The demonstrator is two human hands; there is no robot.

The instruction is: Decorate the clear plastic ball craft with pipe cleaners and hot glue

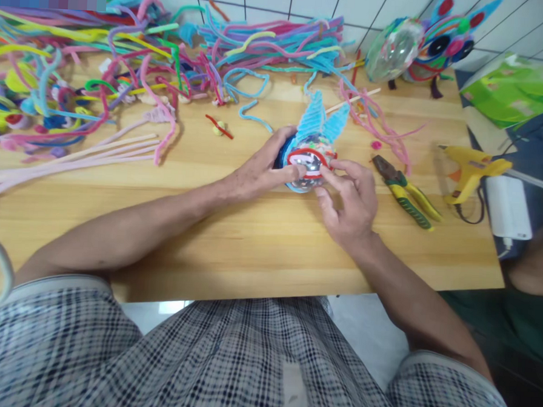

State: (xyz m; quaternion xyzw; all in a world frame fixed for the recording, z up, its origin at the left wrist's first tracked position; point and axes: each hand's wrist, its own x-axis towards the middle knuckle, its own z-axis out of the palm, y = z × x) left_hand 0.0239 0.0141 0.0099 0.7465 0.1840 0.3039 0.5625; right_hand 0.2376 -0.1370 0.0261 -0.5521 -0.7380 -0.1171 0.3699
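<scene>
A clear round craft ornament [308, 182] with two blue pipe-cleaner ears and a red pipe-cleaner outline is held just above the wooden table. My left hand [273, 164] grips it from the left side, its thumb lying across the front. Against its right side and the red outline rest the fingertips of my right hand [351, 198], slightly bent and spread. Whether a small piece sits under those fingertips I cannot make out. Yellow-and-green pliers [406, 195] lie to the right of my right hand.
Heaps of colourful pipe cleaners [271, 42] line the back and left of the table [233, 244]. A finished-looking eared ornament [443, 48] stands at the back right. A yellow glue gun [476, 168] and a white box [508, 207] lie at the right edge, near another person's arm [539, 260].
</scene>
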